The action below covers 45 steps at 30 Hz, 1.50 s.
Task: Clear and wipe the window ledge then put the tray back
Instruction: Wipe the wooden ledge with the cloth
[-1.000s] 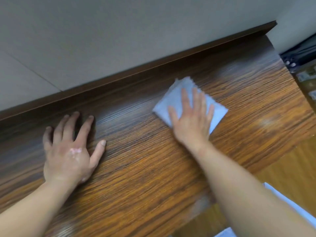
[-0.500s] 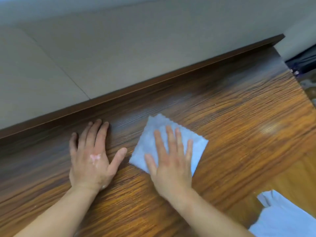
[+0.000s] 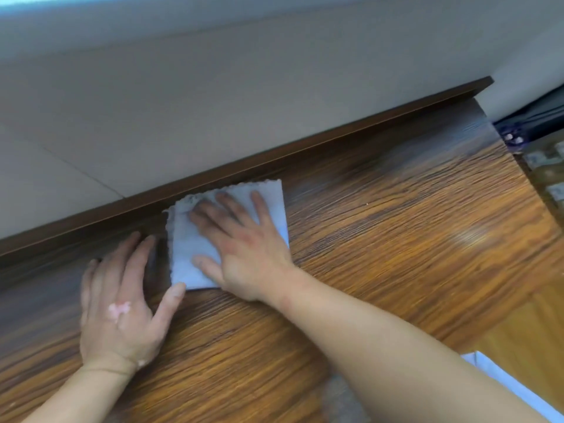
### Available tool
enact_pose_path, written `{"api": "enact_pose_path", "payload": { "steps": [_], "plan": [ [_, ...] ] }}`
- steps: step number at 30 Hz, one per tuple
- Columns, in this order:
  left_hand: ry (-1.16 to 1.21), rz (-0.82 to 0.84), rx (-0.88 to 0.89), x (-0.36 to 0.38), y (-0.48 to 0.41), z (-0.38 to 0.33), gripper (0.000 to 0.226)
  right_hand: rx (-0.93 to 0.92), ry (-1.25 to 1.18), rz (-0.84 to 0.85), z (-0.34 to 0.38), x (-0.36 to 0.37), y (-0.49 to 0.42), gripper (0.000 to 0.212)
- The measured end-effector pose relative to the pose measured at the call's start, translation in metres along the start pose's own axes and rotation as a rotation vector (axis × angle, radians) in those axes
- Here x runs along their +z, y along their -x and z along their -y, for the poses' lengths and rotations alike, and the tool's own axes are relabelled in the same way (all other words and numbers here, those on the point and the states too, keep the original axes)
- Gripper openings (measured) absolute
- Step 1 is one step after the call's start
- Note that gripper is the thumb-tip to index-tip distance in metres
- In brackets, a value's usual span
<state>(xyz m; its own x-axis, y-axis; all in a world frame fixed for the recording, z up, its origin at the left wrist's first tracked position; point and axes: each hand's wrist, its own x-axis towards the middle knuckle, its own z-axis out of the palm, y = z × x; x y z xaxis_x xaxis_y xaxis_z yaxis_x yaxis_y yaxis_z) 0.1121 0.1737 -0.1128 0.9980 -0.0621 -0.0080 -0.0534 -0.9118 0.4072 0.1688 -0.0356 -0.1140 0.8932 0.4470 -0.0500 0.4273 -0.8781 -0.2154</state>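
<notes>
The window ledge (image 3: 396, 233) is a broad board of dark brown wood grain that runs from lower left to upper right. A folded white cloth (image 3: 186, 248) lies on it against the dark back strip (image 3: 305, 148). My right hand (image 3: 241, 248) presses flat on the cloth with the fingers spread and straight. My left hand (image 3: 119, 303) lies flat on the bare wood just left of the cloth, and its thumb tip touches the cloth's near corner. No tray is in view.
A pale wall (image 3: 213, 102) rises behind the back strip. The ledge ends at the right, where dark objects (image 3: 534, 123) and clutter sit beyond it. A white cloth or sheet (image 3: 500, 380) shows at the lower right, below the ledge's front edge.
My right hand has slid the cloth leftward and then back toward the wall strip. My left hand has stayed flat on the wood, and the cloth now meets its thumb.
</notes>
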Motion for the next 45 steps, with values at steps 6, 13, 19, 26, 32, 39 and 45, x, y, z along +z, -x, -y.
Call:
{"api": "enact_pose_path", "payload": {
  "steps": [6,13,19,26,32,39,45],
  "plan": [
    [-0.208,0.094,-0.012,-0.003,-0.004,-0.016,0.072,0.295,0.098,0.043,-0.147,-0.032,0.035,0.074],
    [-0.153,0.112,0.195,0.016,-0.043,-0.06,0.067,0.829,0.003,-0.122,-0.279,-0.055,0.045,0.073],
    [-0.102,0.137,0.312,0.033,-0.076,-0.098,0.066,0.968,-0.033,-0.169,-0.239,-0.048,0.04,0.071],
    [-0.097,0.181,0.364,0.047,-0.1,-0.134,0.07,0.451,0.064,-0.089,-0.047,0.003,0.163,0.08],
    [-0.139,0.148,0.322,0.065,-0.112,-0.162,0.065,0.213,0.066,-0.091,-0.062,0.005,0.199,0.079],
    [-0.163,0.1,0.259,0.072,-0.107,-0.162,0.063,0.624,0.046,-0.112,-0.195,-0.027,0.146,0.07],
    [-0.182,0.101,0.245,0.074,-0.108,-0.161,0.064,1.005,-0.041,-0.113,-0.298,-0.059,0.11,0.068]
  ]
}}
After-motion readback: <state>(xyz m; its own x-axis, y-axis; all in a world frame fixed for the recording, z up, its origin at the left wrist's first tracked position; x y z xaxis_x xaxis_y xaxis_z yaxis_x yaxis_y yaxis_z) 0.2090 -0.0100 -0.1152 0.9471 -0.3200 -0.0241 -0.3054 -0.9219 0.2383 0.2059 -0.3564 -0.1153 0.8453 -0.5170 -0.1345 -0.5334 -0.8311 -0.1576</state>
